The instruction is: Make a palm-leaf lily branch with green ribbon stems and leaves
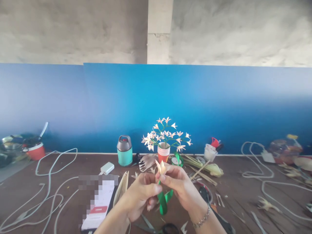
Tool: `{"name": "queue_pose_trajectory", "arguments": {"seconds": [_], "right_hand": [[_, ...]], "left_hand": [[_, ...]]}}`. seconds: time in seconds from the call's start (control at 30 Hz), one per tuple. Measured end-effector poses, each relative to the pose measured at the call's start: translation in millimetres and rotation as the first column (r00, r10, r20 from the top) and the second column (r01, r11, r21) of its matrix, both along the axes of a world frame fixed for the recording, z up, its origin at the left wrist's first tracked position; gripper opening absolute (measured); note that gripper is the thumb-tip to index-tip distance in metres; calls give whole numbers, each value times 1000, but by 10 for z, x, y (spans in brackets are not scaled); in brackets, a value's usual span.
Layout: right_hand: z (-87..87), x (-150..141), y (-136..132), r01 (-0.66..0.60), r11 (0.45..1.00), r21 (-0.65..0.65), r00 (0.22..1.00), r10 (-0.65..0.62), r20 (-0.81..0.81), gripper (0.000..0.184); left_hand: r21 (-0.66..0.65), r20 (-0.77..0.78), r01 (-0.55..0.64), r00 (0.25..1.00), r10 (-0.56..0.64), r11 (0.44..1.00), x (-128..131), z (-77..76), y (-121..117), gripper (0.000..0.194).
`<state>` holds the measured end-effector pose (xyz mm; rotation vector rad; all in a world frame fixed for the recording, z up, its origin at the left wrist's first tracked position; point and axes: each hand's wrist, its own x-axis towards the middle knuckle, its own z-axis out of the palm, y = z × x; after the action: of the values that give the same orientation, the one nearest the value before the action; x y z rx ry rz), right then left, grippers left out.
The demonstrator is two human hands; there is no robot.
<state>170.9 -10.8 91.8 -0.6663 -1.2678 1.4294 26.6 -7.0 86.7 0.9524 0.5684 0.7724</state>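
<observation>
Left hand [142, 191] pinches the slim green stem [159, 182], right hand [179, 183] the pale, pointed, husk-like flower [161, 168] above, near centre; slack tension could let the trailing glossy green ribbon [163, 204] unwind, hard thumb pressure crease the flower.

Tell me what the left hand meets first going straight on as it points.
The left hand would meet the flower first, right beside it, then probably the right hand; exact depth is unclear.
</observation>
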Motion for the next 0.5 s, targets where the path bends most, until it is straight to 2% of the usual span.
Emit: {"name": "queue_pose_trajectory", "arguments": {"seconds": [0.07, 0.13, 0.2, 0.27, 0.37, 0.5], "right_hand": [[-10, 9, -12, -25, 1000, 10, 1000, 25, 1, 16], [-26, 11, -22, -45, 998, 37, 999, 45, -13, 16], [-37, 7, -26, -49, 997, 58, 998, 51, -24, 16], [-41, -1, -20, -42, 997, 58, 999, 43, -23, 15], [-41, -6, 1, 13, 997, 74, 1000, -12, -9, 12], [-39, 12, 22, 76, 995, 63, 996, -79, 42, 12]], "left_hand": [[-82, 78, 115, 991, -109, 990, -16, -3, -3, 16], [-170, 176, 258, 957, -228, 951, -17, -10, -13, 15], [-186, 213, 307, 940, -267, 933, -3, -15, -28, 16], [-145, 176, 240, 961, -213, 960, 17, -13, -41, 20], [-56, 80, 37, 996, -33, 998, 43, 6, -49, 24], [55, 17, -191, 981, 191, 980, 72, 46, -53, 28]]}}
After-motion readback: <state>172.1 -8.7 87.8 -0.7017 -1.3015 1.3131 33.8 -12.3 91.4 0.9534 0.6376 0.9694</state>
